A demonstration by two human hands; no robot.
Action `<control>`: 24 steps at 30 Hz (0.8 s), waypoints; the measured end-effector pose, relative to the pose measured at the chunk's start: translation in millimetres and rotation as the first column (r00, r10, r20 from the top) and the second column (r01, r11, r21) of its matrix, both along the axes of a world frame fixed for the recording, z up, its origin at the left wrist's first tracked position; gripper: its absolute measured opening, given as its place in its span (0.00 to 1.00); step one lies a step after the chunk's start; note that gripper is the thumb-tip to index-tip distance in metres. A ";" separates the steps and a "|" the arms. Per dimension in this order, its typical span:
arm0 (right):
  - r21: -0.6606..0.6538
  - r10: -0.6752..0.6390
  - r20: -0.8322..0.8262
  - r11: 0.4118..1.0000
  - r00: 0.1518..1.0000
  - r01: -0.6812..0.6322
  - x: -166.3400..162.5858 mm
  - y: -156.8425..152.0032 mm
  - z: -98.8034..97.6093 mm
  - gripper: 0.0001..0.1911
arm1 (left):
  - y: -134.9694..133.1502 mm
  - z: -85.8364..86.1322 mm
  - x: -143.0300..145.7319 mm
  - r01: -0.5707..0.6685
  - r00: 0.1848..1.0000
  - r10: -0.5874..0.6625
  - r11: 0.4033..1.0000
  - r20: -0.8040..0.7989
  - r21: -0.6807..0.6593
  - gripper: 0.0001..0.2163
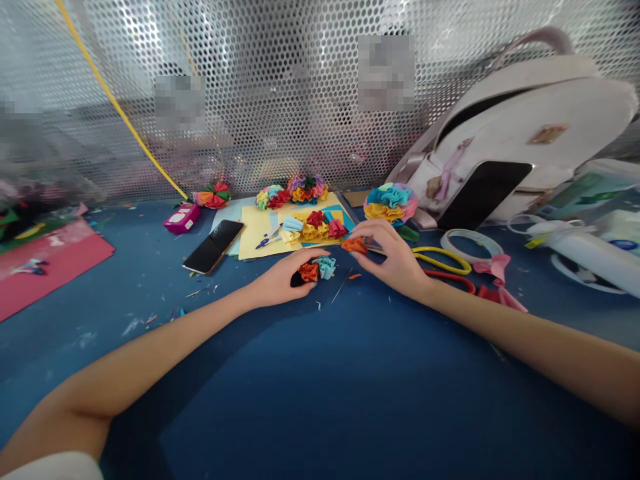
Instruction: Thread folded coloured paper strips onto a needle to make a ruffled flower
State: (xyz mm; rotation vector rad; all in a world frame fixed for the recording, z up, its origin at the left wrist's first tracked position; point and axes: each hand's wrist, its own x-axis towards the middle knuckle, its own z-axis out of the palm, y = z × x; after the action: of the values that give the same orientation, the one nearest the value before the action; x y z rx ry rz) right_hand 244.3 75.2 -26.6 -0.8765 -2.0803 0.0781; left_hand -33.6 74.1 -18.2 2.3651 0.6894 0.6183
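Observation:
My left hand (283,279) is closed around a dark base bearing an orange and a light blue ruffled paper piece (327,268). Pinched in the fingers of my right hand (393,257) is an orange ruffled paper piece (354,245), a short way off to the right and slightly higher. The two hands are apart. Just beyond them, several yellow, red and blue ruffled paper pieces (314,227) lie on yellow sheets (253,233). A thin orange scrap (355,276) is on the blue table between the hands.
Multicoloured paper pompoms (391,202) sit along the perforated metal screen (280,87). At left are a black phone (214,247), a purple box (181,218) and red sheets (60,263). A pale backpack (510,127), another phone (485,195), yellow-handled scissors (443,260) and a glue gun (585,250) crowd the right.

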 end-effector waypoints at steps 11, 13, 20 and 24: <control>-0.063 -0.044 0.082 0.997 0.996 0.049 2.6 8.1 3.3 0.11 | -0.6 1.0 1.3 -0.004 1.000 0.004 1.000 -0.007 0.015 0.26; -0.053 -0.085 0.173 0.994 0.981 0.095 5.1 14.2 10.3 0.10 | -0.9 1.4 1.2 -0.002 1.000 0.002 1.000 -0.004 0.020 0.26; -0.062 -0.261 0.393 0.949 0.882 0.309 1.9 41.4 19.2 0.11 | -3.2 3.0 1.9 -0.020 0.999 0.020 1.000 0.031 -0.014 0.26; -0.081 -0.311 0.430 0.922 0.848 0.379 -2.3 52.2 17.6 0.11 | -1.4 -2.2 -0.3 -0.066 0.994 0.071 0.996 0.081 -0.062 0.28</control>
State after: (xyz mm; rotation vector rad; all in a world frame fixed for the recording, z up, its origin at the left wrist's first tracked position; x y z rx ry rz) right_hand 242.0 127.4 -9.0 -1.4650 -2.2811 -0.1452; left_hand -33.8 72.6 -20.4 2.2561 0.7441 0.7123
